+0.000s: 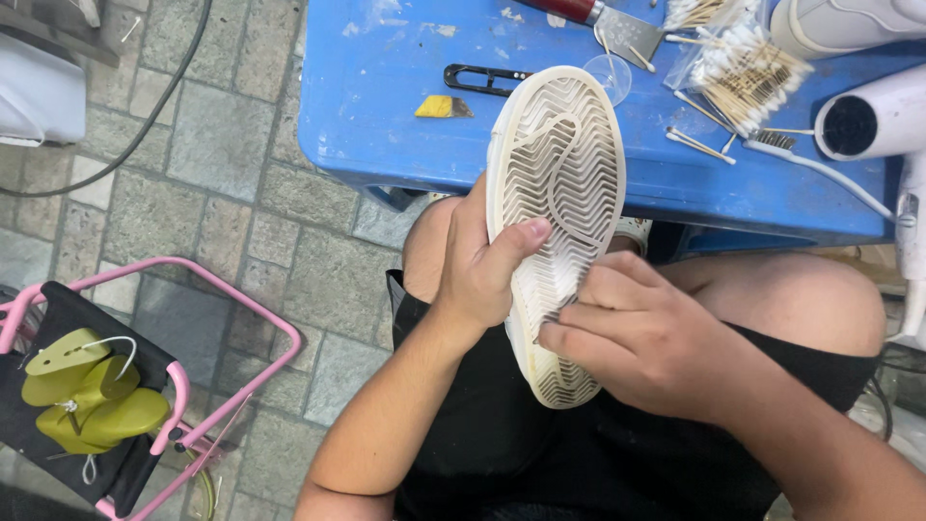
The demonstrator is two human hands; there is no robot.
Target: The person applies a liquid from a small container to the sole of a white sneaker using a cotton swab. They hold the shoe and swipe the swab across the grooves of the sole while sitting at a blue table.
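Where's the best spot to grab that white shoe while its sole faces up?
Probably around the narrow middle of the shoe, coming from its left edge, as the left hand does: thumb over the sole, fingers behind. That leaves the lower sole free, where the right hand is.

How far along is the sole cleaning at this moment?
Midway, at a guess. The left hand grips the upturned shoe; the right hand works a small white piece into the grooves. The sole's heel end looks dirtier. Cotton swabs lie on the blue table.
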